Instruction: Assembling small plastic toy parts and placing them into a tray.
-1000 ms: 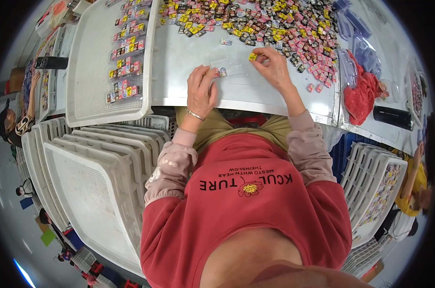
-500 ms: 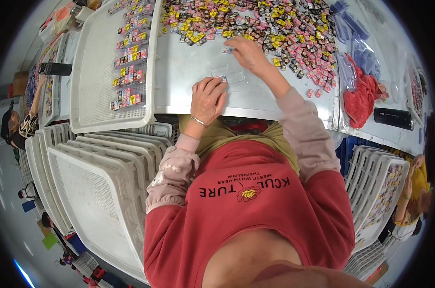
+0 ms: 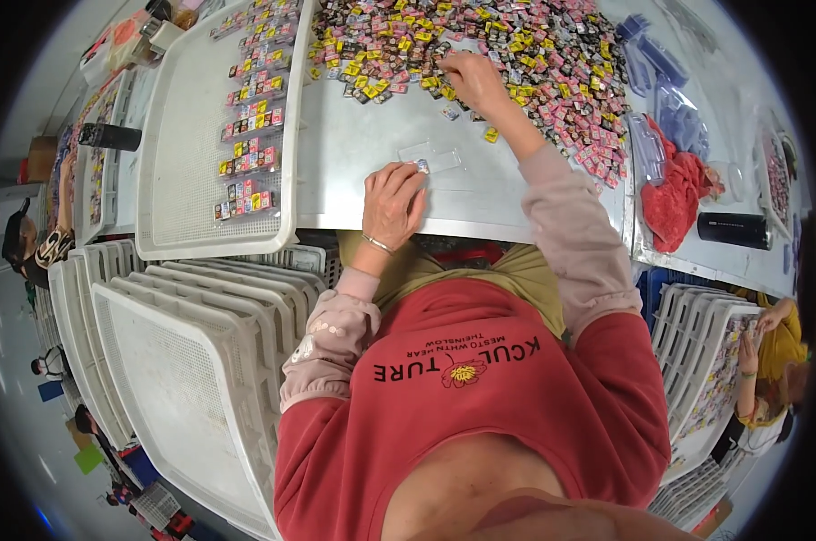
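My left hand [image 3: 392,200] rests on the grey table [image 3: 354,153] near its front edge, fingertips on a small clear plastic holder [image 3: 433,160] with one small square piece in it. My right hand [image 3: 471,79] reaches far forward into a big heap of small colourful square pieces [image 3: 480,45], fingers bent down onto them; whether it grips one is hidden. A lone yellow piece [image 3: 491,135] lies between the heap and the holder.
A white perforated tray [image 3: 191,180] at left carries rows of filled holders [image 3: 246,117]. Stacks of empty white trays [image 3: 173,361] stand below it. A red cloth [image 3: 676,198] and clear bags [image 3: 660,81] lie at right. Another person [image 3: 768,361] works at lower right.
My right hand has moved from near the holder forward and left into the heap. My left hand has stayed by the clear holder.
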### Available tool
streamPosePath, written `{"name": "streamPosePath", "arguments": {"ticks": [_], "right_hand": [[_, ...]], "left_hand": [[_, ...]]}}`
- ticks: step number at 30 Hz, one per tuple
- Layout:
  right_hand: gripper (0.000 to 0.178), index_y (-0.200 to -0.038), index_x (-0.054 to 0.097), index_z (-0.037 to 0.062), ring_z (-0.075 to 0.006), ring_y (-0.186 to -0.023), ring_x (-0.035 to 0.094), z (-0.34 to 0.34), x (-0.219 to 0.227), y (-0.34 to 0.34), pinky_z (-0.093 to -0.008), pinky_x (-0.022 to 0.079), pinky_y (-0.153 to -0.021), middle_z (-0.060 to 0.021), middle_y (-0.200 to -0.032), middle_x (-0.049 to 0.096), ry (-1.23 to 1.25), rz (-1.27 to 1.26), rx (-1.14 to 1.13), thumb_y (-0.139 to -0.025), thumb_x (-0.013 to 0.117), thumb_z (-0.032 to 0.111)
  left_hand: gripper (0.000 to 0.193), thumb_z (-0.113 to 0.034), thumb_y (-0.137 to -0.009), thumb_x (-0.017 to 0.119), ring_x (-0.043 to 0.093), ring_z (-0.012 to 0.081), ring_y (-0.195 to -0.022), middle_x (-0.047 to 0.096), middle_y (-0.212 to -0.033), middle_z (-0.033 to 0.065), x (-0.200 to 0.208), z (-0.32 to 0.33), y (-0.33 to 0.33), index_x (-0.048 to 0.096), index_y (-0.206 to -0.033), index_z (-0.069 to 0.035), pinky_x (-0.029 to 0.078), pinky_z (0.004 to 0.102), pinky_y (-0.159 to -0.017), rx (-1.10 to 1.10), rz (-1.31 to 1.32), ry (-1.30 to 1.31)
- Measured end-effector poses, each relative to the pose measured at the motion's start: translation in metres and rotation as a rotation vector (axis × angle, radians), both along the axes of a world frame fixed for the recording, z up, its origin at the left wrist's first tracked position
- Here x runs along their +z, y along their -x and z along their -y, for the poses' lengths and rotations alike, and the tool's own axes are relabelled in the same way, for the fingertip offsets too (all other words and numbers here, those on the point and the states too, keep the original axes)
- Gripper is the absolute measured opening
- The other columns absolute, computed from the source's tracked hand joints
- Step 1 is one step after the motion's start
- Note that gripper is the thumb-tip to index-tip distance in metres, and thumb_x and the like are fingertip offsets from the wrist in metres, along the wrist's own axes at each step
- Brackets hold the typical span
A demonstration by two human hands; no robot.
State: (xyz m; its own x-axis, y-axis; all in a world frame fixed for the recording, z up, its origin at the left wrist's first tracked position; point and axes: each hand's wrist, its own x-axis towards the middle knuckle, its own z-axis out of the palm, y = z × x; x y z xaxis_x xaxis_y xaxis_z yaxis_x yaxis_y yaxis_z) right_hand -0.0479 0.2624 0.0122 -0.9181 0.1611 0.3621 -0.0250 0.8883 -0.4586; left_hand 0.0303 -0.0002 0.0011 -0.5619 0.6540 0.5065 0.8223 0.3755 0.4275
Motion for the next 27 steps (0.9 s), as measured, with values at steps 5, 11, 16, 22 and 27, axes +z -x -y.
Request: {"name": "streamPosePath", "arguments": {"ticks": [5,11,16,22,27], "right_hand": [[0.018,-0.097,0.069,0.0103,-0.0347,-0.091,0.064,0.023,0.001,0.031,-0.0482,0.051,-0.081,-0.0140,-0.095,0.066,-0.044,-0.040,0.032,-0.082,0.061,0.015],[0.018,-0.092,0.068,0.0103,-0.0336,-0.091,0.065,0.017,0.001,0.039,-0.0458,0.052,-0.077,-0.0131,-0.095,0.067,-0.130,0.061,-0.143,-0.077,0.058,0.004],[0.022,-0.096,0.070,0.0092,-0.0325,-0.091,0.065,-0.023,-0.009,0.036,-0.0418,0.051,-0.080,-0.0143,-0.096,0.068,-0.006,0.134,0.036,-0.082,0.055,0.003],[0.021,-0.101,0.071,0.0065,-0.0204,-0.087,0.068,-0.058,-0.010,0.025,-0.0310,0.053,-0.079,-0.0114,-0.094,0.071,0.534,0.104,0.106,-0.084,0.059,0.003],[0.025,-0.106,0.068,0.0060,-0.0199,-0.087,0.067,-0.031,-0.002,0.019,-0.0314,0.052,-0.079,-0.0094,-0.098,0.070,0.320,0.111,0.124,-0.081,0.068,0.011]], "left_hand": [[0.027,-0.006,-0.075,0.065,0.054,0.0266,-0.109,0.061,-0.112,0.0076,0.000,0.000,-0.001,0.064,-0.103,-0.006,0.039,0.0389,-0.091,0.017,0.003,-0.007],[0.026,-0.005,-0.075,0.064,0.054,0.0270,-0.109,0.061,-0.111,0.0081,0.001,-0.001,0.000,0.064,-0.102,-0.006,0.039,0.0388,-0.091,0.024,0.007,-0.024],[0.024,-0.006,-0.076,0.064,0.056,0.0249,-0.106,0.062,-0.107,0.0069,0.003,-0.001,0.001,0.064,-0.099,-0.006,0.039,0.0383,-0.089,0.024,-0.010,-0.024],[0.023,-0.007,-0.076,0.064,0.056,0.0248,-0.106,0.062,-0.107,0.0067,-0.001,0.000,0.001,0.064,-0.099,-0.006,0.039,0.0382,-0.088,0.026,-0.014,-0.035],[0.024,-0.006,-0.075,0.064,0.056,0.0250,-0.106,0.062,-0.107,0.0068,0.000,0.001,-0.002,0.064,-0.099,-0.006,0.039,0.0381,-0.088,0.032,-0.013,-0.034]]}}
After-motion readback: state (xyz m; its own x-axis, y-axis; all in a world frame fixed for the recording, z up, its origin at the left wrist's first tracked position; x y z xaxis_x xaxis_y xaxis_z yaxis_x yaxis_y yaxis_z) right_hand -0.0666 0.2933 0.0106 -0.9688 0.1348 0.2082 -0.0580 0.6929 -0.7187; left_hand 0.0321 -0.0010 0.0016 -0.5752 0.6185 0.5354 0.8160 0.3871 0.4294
